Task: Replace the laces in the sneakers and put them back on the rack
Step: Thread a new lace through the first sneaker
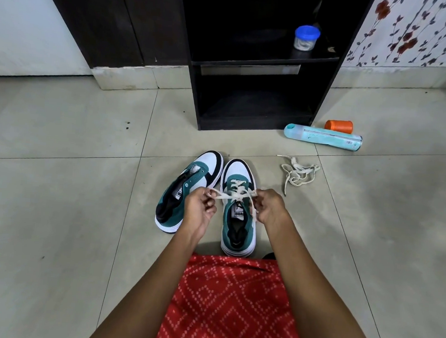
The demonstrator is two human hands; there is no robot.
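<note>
"Pale floor tiles (57,183) all round, and a dark rack (324,96) at the far side. Where is the shoe being laced?"

"Straight ahead of the person's lap, standing on the floor. It is the right-hand sneaker (237,238) of the pair. Its long axis runs away from the body, heel towards the red cloth, white toe towards the rack. The other sneaker (180,192) lies just beside it on the left, tilted, with no lace across it that I can make out."

"And the hands?"

"Both are over the tongue, one at each flank, about level, so neither is nearer. The left hand (200,207) has its fingers curled and pinches one end of the cream lace (230,195). The right hand (269,207) pinches the other end the same way. The lace crosses the eyelets nearer the toe and is drawn out between the two hands (lifted off the shoe)."

"So the next eyelets?"

"They lie between the hands, towards the heel, and I judge either side could feed one."

"Anything else nearby?"

"A spare lace (298,174) lies heaped on the floor to the right, well apart from both shoes."
</note>
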